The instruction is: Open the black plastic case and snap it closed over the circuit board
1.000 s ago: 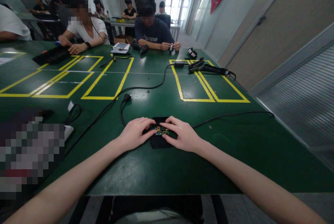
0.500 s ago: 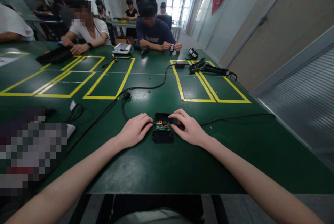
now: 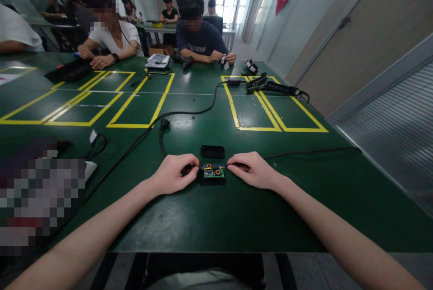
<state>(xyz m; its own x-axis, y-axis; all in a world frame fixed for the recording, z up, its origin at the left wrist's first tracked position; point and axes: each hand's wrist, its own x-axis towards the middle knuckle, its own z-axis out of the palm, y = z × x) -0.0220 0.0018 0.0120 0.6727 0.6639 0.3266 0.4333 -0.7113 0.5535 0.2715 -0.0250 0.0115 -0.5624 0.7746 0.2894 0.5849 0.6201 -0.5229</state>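
Observation:
A small green circuit board (image 3: 214, 172) with copper-coloured coils lies between my hands, over a black case half (image 3: 212, 181). The other black case half (image 3: 213, 151) rests on the table just beyond it. My left hand (image 3: 176, 172) pinches the black cable at the board's left end. At the right end, my right hand (image 3: 253, 169) has its fingertips closed on the other black cable (image 3: 304, 151), which runs off to the right.
A black plug (image 3: 164, 123) lies beyond my left hand. A long cable crosses the green table (image 3: 216, 222) diagonally. Black tools (image 3: 274, 87) lie at the back right, a drill (image 3: 187, 62) further back. Pixelated items are at the left. People sit across the table.
Both hands have moved the board slightly toward me, from between the two case halves to over the nearer one. The far case half is now uncovered.

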